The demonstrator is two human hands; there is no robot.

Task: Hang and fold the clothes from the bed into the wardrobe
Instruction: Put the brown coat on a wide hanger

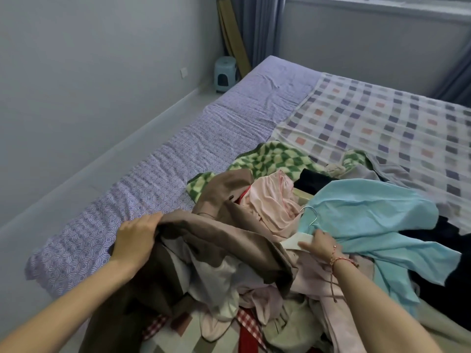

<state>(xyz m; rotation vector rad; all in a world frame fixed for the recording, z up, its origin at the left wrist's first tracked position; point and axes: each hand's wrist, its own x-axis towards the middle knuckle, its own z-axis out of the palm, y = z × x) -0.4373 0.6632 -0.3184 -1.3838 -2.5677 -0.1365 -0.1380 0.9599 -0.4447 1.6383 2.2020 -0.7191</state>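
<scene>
We see pale grey walls [76, 59], a small blue stool [225, 73] in the corner beside leaning boards [233, 36], grey curtains [260, 26] by a window [382, 2], and soft daylight across the sheeted bed [229, 118].

Your left forearm [76, 296] and right forearm [382, 309] are bare to the frame edge. Your right wrist carries a red braided cord bracelet [342, 261] with small beads and a dangling loose end.
</scene>
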